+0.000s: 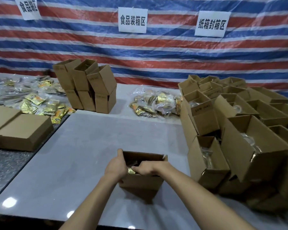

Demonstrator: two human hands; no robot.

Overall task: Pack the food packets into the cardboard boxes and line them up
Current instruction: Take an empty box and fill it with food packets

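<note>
- Three white paper signs hang on the striped tarp. The middle sign reads "食品装箱区" and the right sign reads "纸箱封箱区". The left sign begins "食品"; the rest is blurred.
- A dark stamp on one carton at the right seems to start with "10"; the rest cannot be read.
- An open box stands on the grey table, near its front edge, with packets inside.
- The left hand grips the box's left wall, thumb up along the far corner.
- The right hand reaches into the box, its fingers curled down over a gold packet. Whether they grip it cannot be told.
- The filled boxes stand in crowded rows just right of the box, flaps open, with clear-wrapped packets inside.
- The bagged packets lie in a heap at the table's far side, touching the filled boxes.
- The stacked boxes stand two high at the far left of the table, and the upper ones lean.
- The loose packets, gold and orange, are spread at the left, behind flat cartons.
</note>
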